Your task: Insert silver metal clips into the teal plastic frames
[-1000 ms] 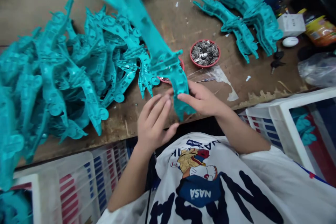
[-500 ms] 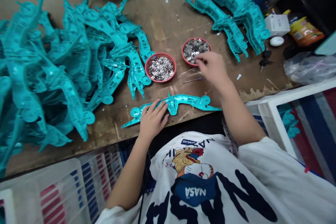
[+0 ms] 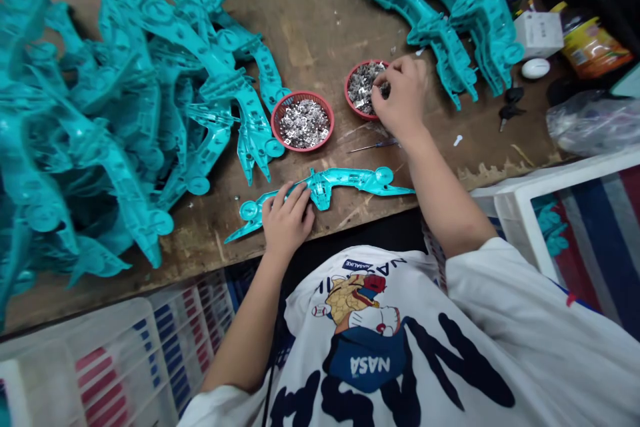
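Note:
A long turquoise plastic part (image 3: 350, 179) lies across the table's near edge, its inner side with ribs facing up. My left hand (image 3: 287, 217) is closed over its left half, fingers across the top and thumb at the near side. My right hand (image 3: 404, 97) reaches over the right red basket (image 3: 350, 101), thumb and fingers curled together among small metal clips (image 3: 361, 85). What the fingertips pinch is too small to make out. Beside it, a second red basket (image 3: 303, 145) holds more shiny metal clips (image 3: 306, 121).
A big heap of turquoise parts (image 3: 165, 80) covers the left side of the table. Stacked turquoise parts (image 3: 440, 27) lie at the back right. A thin screwdriver (image 3: 373, 146) lies below the right basket. Keys (image 3: 510, 107), a white box (image 3: 539, 33) and a plastic bag (image 3: 585, 123) sit far right.
My right hand has moved further over the right basket, its fingers deeper among the clips. My left hand stays on the turquoise part. The whole view has shifted slightly.

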Tool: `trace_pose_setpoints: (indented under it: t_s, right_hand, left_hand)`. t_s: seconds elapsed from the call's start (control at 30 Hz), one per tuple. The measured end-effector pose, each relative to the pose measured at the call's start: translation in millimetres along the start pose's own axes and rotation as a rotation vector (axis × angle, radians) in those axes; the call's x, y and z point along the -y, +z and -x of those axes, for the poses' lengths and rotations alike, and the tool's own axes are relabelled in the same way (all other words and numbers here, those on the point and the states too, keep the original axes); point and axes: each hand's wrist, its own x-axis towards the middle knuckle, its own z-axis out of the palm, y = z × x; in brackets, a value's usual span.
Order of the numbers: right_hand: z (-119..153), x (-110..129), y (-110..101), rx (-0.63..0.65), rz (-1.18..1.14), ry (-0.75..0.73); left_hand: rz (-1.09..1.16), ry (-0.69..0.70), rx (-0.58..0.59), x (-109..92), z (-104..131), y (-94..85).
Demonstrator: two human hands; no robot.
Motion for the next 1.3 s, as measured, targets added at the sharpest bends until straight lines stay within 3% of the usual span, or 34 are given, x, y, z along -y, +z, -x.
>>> trace_pose_setpoints:
  t_s: [0.1,0.17,0.3,0.43,0.53,0.63,0.83,0.93,1.1,1.3]
  right_hand:
    - [7.9,14.0,-17.7,0.004,-0.081,0.037]
    - [19.7,23.0,-25.8,-0.006,-0.165,0.072]
    - [55.1,40.3,-31.2,0.045,-0.369,0.092]
    - [80.8,53.2,-31.4,0.256,-0.444,0.068]
    - [84.9,57.5,-29.8,0.395,-0.432,0.087]
    - [82.6,58.4,-27.2,0.466,-0.379,0.099]
    - [80.2,62.4,-26.5,0.476,-0.289,0.11]
    - [80.8,65.6,-26.0,0.457,-0.248,0.116]
    - [80.7,71.3,-23.0,0.471,-0.18,0.119]
    - [84.9,80.2,-20.3,0.502,-0.001,0.017]
  left_hand:
    - [-0.023,-0.012,-0.026,-11.4,-6.9,-12.4]
    - [-0.029,-0.008,-0.067,-17.8,-25.2,-25.1]
    - [0.015,-0.036,-0.148,-9.7,-102.8,-38.0]
    - [0.035,-0.096,-0.006,24.2,-187.4,-14.8]
    - [-0.027,-0.139,0.138,44.7,-218.4,6.4]
    - [-0.07,-0.172,0.182,56.7,-223.7,17.2]
    - [-0.017,-0.036,0.025,83.5,-214.5,27.0]
    - [-0.034,-0.02,0.017,91.8,-211.8,30.8]
    - [-0.038,-0.068,0.008,85.0,-205.3,27.3]
    - [0.051,0.055,-0.022,75.9,-195.1,21.1]
